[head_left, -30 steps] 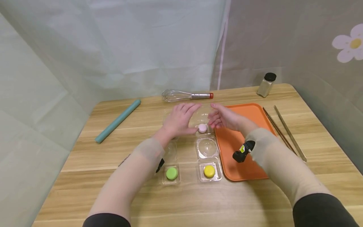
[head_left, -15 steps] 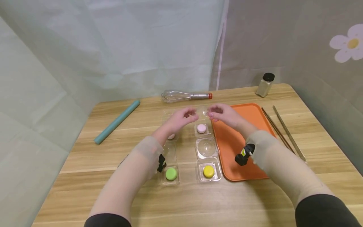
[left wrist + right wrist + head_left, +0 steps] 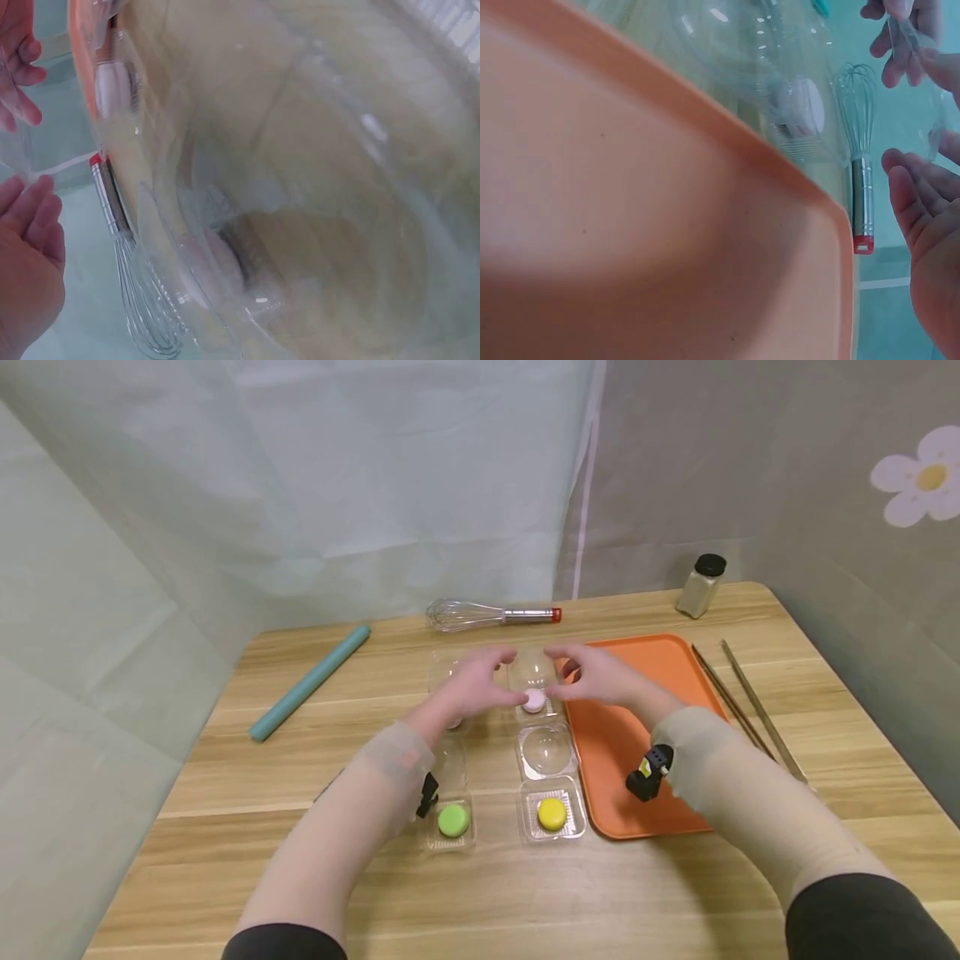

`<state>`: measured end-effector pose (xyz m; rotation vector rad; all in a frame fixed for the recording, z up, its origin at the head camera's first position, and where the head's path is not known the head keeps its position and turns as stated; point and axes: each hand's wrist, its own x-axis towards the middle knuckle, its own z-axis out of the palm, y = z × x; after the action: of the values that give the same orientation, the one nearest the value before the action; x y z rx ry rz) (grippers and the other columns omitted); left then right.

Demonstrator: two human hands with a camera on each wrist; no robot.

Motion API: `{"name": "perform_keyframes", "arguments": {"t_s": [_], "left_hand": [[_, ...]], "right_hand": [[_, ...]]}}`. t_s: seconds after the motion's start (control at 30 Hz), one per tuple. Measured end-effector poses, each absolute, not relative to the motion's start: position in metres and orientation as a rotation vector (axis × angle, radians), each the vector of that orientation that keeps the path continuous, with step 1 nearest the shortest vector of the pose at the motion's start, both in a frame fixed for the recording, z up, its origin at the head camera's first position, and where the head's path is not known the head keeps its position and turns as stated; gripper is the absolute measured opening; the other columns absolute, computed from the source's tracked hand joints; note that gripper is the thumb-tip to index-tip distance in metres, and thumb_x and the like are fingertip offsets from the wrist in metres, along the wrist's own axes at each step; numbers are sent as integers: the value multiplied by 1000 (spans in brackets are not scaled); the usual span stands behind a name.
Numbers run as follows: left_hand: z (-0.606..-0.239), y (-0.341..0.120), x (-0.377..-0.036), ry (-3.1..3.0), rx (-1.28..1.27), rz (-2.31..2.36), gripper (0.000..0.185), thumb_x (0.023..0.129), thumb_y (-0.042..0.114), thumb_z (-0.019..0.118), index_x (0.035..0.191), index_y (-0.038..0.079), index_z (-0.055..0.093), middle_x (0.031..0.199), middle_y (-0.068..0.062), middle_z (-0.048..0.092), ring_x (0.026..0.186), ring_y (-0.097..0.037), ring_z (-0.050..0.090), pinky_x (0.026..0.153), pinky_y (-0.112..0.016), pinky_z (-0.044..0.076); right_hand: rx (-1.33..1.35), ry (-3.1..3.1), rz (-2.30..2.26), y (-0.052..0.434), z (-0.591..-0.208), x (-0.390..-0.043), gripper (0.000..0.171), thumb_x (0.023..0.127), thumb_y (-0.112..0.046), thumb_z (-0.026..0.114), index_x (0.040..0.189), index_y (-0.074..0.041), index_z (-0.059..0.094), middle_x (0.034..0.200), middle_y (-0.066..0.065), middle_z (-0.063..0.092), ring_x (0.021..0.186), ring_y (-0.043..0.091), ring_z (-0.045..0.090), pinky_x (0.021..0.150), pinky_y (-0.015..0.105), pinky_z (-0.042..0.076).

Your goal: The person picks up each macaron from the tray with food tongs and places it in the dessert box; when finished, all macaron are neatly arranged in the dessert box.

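Observation:
Both hands face each other over the far right clear plastic box, which holds a pink macaron (image 3: 534,701). Between them is a clear plastic lid (image 3: 532,670), its edge showing at the fingertips in both wrist views. My left hand (image 3: 477,683) pinches the left side, with thumb and fingers bent; my right hand (image 3: 596,677) grips the right side the same way. The thumbs overlap the macaron in the head view. Part of another pink macaron (image 3: 454,722) shows under my left wrist. Nearer stand open boxes with a green macaron (image 3: 453,820) and a yellow macaron (image 3: 552,814).
An orange tray (image 3: 637,810) lies under my right forearm. A whisk (image 3: 495,614) lies along the back edge, a teal rolling pin (image 3: 310,683) at the left. Two thin sticks (image 3: 763,710) lie right of the tray, and a black-capped jar (image 3: 701,585) stands behind.
From above the lid, the hands have come down a little, their thumbs now lower and spread to either side of the pink macaron. Boxes and tray stay in place.

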<state>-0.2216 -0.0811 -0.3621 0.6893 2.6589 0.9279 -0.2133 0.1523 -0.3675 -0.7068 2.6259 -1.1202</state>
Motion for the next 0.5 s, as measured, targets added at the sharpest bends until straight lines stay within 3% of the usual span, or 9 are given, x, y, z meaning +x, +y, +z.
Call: {"name": "perform_keyframes", "arguments": {"t_s": [0.2, 0.5], "left_hand": [[-366, -76, -218, 2730, 705, 744, 83, 71, 42, 79, 137, 5, 44, 134, -9, 50, 121, -27, 46, 102, -44, 34], [-368, -72, -214, 2762, 709, 541, 85, 72, 46, 76, 139, 6, 42, 135, -9, 50, 126, -29, 41, 108, -50, 21]], "right_hand": [[-777, 2663, -968, 150, -371, -213, 73, 79, -33, 72, 139, -4, 42, 123, 14, 57, 95, 24, 60, 80, 38, 49], [-809, 2651, -878, 149, -375, -213, 74, 79, -33, 73, 139, -3, 42, 127, 16, 54, 100, 25, 59, 86, 41, 47]]}}
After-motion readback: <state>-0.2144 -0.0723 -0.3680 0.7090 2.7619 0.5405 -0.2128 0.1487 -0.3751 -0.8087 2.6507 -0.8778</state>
